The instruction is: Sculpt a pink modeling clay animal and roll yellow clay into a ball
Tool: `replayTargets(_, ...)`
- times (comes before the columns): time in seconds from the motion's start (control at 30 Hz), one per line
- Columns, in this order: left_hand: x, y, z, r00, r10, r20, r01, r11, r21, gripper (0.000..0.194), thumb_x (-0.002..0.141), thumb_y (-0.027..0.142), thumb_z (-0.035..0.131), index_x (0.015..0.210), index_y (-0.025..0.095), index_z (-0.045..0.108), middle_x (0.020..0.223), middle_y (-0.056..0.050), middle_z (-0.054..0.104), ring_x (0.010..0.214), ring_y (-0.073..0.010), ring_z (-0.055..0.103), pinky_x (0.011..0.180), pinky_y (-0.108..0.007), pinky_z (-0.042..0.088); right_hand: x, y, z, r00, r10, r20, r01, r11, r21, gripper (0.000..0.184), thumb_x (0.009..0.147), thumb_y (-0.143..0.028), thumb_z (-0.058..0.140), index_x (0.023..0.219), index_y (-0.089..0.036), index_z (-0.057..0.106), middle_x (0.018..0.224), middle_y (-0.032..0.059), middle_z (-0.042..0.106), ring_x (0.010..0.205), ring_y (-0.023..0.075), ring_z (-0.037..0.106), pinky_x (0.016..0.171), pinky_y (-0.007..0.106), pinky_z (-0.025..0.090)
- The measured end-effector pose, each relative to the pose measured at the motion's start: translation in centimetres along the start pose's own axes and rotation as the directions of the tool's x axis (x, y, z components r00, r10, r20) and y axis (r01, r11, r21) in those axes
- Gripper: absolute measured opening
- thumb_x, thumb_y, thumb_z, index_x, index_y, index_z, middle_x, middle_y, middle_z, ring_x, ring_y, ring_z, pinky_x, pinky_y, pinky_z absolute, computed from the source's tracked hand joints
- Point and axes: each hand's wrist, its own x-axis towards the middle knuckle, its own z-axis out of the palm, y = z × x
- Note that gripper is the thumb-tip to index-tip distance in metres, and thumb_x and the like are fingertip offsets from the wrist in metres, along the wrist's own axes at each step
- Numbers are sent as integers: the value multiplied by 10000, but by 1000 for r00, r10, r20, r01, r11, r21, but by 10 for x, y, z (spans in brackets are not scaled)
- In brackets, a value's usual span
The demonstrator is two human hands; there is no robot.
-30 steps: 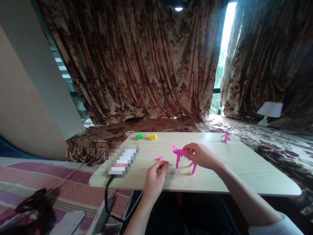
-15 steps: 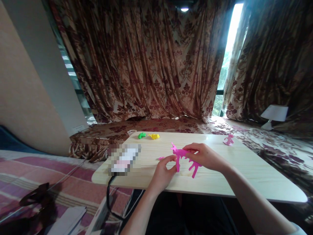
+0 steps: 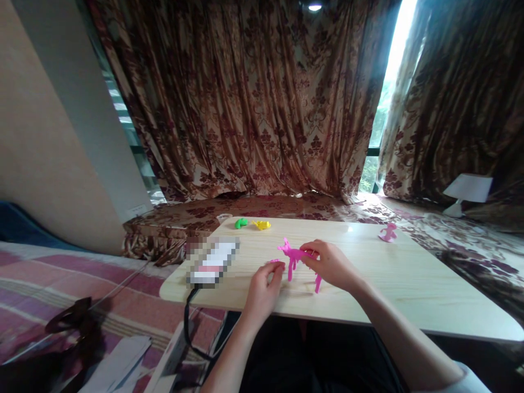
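My right hand (image 3: pixel 327 265) is closed around the back of a bright pink four-legged toy animal (image 3: pixel 293 254), holding it upright over the table. Its head points left, its legs hang down, and my fingers hide part of its hind end. Just left of the toy, my left hand (image 3: pixel 264 286) is closed in a pinch. A bit of pink shows at those fingertips, a small pink piece (image 3: pixel 282 266). More pink shows just behind the fingers; whether it belongs to the same piece I cannot tell.
On the pale wooden table (image 3: pixel 360 295) lie a green piece (image 3: pixel 241 223) and a yellow piece (image 3: pixel 262 225) at the back left. A light pink figure (image 3: pixel 388 233) stands at the back right. A blurred-out device (image 3: pixel 215 262) with a black cable (image 3: pixel 187 322) lies left.
My left hand has let go of the pink toy's front leg and moved left to the small pink piece. The toy, in my right hand, has shifted slightly left.
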Motion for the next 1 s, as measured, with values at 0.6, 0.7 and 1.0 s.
replayTargets(0.6,-22,115,-18,972,118,205,-73,974,-216,227,754,243,635,975,229,682,1051,-52,644,1059,-231,556,963,-348,397,-37,-20,-48,980,-92,175,-37,785,619,323,857,-385,534,1087,-178,627,961,52,651,855,183,595,740,299,493)
replayTargets(0.7,-32,132,-16,978,180,108,-173,982,-75,178,749,253,644,923,244,679,1028,-39,636,1032,-222,557,950,-331,397,-42,-21,-53,983,-70,171,-61,751,658,289,844,-379,559,1039,-182,641,942,48,648,825,177,584,727,292,488)
replayTargets(1.0,-39,144,1,956,249,-154,-233,966,116,89,697,259,681,784,250,666,824,-36,619,862,-234,560,874,-378,403,-43,-23,-48,980,-87,181,-66,714,697,293,849,-385,547,1025,-166,630,927,55,627,817,177,569,730,295,477)
